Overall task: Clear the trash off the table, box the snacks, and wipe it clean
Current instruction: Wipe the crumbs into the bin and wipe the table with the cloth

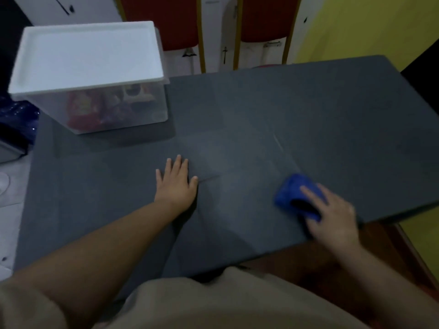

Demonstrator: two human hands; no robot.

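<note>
A dark grey table (285, 110) fills the view. On its far left corner stands a clear plastic box (114, 108) with a white lid (88, 55) closed on it; red and yellow snack packets show through its wall. My left hand (177, 184) lies flat on the table near the middle, fingers spread, holding nothing. My right hand (332, 214) presses a bunched blue cloth (294, 193) onto the table close to the near right edge; the hand is blurred by motion.
Two red chairs (171, 22) with wooden frames stand behind the table's far edge. A yellow wall (368, 27) is at the right. A dark blue object (16, 115) sits off the table's left side. Brown floor shows below the near right edge.
</note>
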